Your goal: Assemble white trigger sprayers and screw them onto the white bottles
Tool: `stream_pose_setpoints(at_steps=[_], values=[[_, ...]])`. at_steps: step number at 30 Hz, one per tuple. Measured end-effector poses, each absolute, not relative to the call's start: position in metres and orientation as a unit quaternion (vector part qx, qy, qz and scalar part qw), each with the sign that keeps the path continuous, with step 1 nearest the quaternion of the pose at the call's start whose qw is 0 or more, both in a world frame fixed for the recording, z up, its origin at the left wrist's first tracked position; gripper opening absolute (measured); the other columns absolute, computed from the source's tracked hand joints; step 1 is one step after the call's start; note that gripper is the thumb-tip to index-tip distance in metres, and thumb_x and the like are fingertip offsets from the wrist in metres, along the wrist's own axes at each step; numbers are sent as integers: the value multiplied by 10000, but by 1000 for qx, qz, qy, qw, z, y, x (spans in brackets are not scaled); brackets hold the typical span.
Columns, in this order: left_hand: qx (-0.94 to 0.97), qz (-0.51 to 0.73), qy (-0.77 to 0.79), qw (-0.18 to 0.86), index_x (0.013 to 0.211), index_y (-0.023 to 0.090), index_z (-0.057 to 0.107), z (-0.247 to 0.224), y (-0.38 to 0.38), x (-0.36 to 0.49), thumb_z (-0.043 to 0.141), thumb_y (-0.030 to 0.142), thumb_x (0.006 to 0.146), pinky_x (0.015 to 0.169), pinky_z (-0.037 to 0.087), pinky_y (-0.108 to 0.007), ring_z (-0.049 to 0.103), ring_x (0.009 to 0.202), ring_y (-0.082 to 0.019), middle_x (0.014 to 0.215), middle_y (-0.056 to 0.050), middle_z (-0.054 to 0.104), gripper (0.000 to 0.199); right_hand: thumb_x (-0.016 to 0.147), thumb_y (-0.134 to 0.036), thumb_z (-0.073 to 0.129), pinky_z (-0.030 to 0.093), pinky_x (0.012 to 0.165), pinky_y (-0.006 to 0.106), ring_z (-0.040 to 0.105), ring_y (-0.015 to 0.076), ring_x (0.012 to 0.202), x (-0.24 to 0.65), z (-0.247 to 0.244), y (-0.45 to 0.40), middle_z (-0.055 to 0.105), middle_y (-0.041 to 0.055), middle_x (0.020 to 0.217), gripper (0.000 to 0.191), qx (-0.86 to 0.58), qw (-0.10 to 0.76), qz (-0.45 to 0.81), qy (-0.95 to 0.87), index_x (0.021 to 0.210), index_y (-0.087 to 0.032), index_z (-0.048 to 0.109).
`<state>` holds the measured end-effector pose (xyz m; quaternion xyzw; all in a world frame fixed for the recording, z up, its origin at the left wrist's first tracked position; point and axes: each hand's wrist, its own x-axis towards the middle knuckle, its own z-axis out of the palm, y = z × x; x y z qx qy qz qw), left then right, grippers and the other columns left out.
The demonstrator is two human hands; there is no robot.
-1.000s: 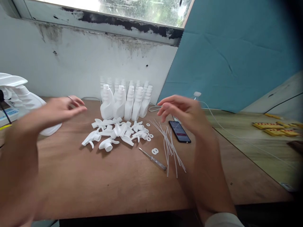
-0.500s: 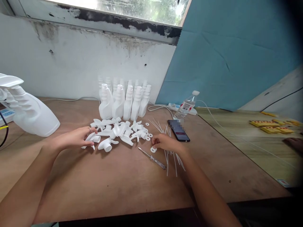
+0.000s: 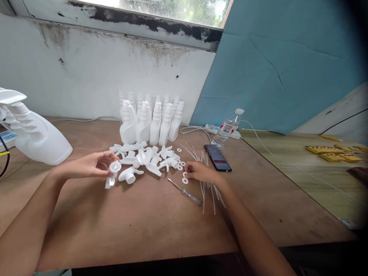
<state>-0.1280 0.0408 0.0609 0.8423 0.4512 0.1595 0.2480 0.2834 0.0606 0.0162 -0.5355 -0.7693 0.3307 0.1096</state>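
My left hand [image 3: 93, 165] grips a white trigger spray head [image 3: 115, 167], its round collar opening turned up toward me. On the right, my right hand [image 3: 202, 172] has its thumb and finger closed on a flat white washer [image 3: 184, 174]. A second washer [image 3: 185, 181] lies on the table just below those fingertips. Between the hands is a pile of loose white spray heads [image 3: 143, 158], with more washers [image 3: 179, 168] along its right side. Thin white tubes [image 3: 203, 197] lie spread beneath and beside my right hand.
A screwdriver [image 3: 188, 194] lies before the pile. White bottles [image 3: 143, 126] without tops stand at the wall. A phone [image 3: 220, 163] and a clear water bottle [image 3: 227, 128] are at right. One large spray bottle [image 3: 43, 136] tilts at left. Yellow pieces [image 3: 330, 153] sit on the neighbouring table.
My left hand has lifted and turned the spray head, so its collar now faces up. My right fingers have separated one washer from the other beneath them.
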Motion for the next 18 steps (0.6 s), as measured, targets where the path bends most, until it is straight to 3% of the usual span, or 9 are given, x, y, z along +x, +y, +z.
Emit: stream_pose_setpoints(at_steps=[5,10,14,18], values=[[842,260,356,311,1083,188,651,43,23,-62,643,481,786,888,485,-369,592,1029,-254,1050,-105,644,417,734,-179,604,396,632,243,535,131,672,275,16,59,586,-12,715,60,-537,163,301,-771,784,-160,576],[804,338,275,404,1031,176,644,15,8,-19,685,350,804,914,498,-340,602,1060,-215,1138,-97,626,289,854,-236,550,431,704,279,558,148,729,254,15,52,628,28,815,79,-517,339,170,-768,852,-177,603],[806,328,311,382,1030,184,643,-3,7,-9,704,323,794,953,477,-347,603,1072,-214,1145,-73,646,280,903,-208,522,494,744,296,617,163,818,230,7,35,670,57,895,121,-393,435,128,-800,895,-190,641],[805,320,358,348,1105,201,603,-12,9,-10,639,340,843,962,472,-368,594,1087,-222,1173,-69,639,299,905,-131,499,515,810,343,628,178,901,211,-1,18,681,74,982,203,-273,443,85,-850,1030,-209,639]])
